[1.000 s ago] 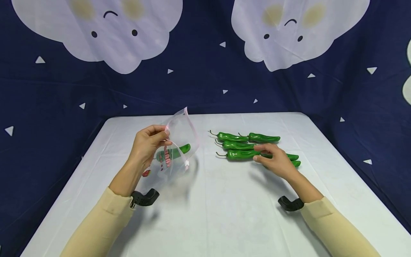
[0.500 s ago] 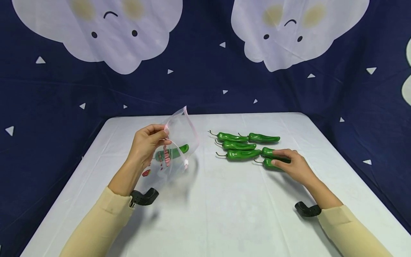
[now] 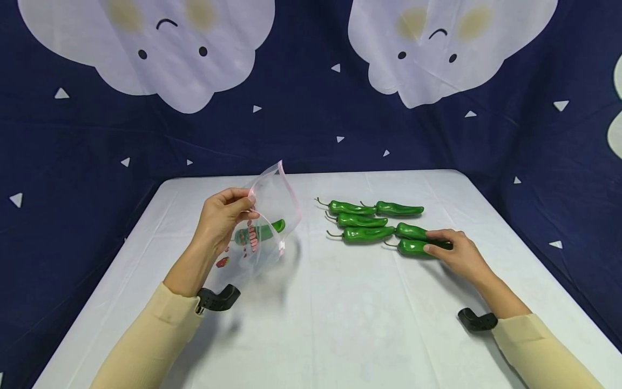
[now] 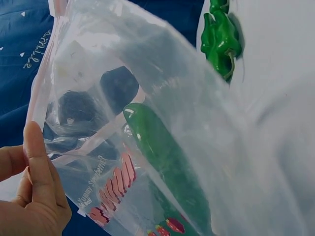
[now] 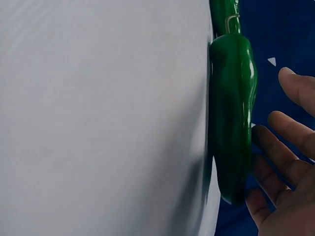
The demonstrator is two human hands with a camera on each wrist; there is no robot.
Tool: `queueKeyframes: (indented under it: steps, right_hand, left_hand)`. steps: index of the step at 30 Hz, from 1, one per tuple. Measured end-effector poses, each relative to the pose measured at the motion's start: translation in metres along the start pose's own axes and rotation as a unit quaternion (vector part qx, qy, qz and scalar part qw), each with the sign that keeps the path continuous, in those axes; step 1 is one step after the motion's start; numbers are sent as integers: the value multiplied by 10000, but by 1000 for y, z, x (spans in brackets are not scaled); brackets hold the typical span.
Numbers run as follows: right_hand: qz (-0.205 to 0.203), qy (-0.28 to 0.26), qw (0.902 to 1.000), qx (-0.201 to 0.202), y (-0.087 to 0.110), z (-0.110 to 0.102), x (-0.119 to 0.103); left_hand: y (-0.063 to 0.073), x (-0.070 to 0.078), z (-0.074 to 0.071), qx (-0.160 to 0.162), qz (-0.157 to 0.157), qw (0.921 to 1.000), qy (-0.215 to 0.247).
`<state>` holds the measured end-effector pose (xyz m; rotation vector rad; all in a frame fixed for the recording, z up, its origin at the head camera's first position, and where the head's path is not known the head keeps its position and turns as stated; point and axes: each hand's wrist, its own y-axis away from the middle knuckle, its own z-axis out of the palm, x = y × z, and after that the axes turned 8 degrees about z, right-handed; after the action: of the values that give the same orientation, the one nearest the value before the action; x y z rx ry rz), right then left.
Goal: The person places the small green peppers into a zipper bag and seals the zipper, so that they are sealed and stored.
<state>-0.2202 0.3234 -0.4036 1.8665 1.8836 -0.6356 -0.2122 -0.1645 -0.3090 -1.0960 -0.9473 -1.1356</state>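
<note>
My left hand (image 3: pixel 221 219) pinches the rim of a clear zip bag (image 3: pixel 277 194) with a pink closure, and its mouth gapes toward the right. Inside the bag a green chili pepper (image 4: pixel 162 152) shows through the printed plastic. My right hand (image 3: pixel 459 251) is over the tail end of the nearest green pepper (image 3: pixel 410 248), which lies on the white table. In the right wrist view its fingers (image 5: pixel 268 182) are parted beside that pepper, thumb held apart, without curling round it. Just behind lies another pepper (image 3: pixel 409 231), partly hidden by the fingers.
Several more green peppers lie in rows at the table's centre right, among them a front-left one (image 3: pixel 366 234) and a back-right one (image 3: pixel 398 209). A dark blue cloth (image 3: pixel 301 129) with clouds hangs behind the white table (image 3: pixel 340 324).
My right hand has moved right and slightly toward me, from above the middle peppers to the front right one, uncovering most of it. The left hand and bag have hardly moved.
</note>
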Motion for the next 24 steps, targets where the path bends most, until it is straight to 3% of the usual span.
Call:
queueKeyframes:
  steps: [7,24]
  right_hand:
    - [24,112,9998,138,2,-1,8]
    - [170,324,9989,-299,2,0,25]
  left_hand:
    - [0,1,0,-7,9,10000,18]
    - [1,0,-1,21,52,10000,75]
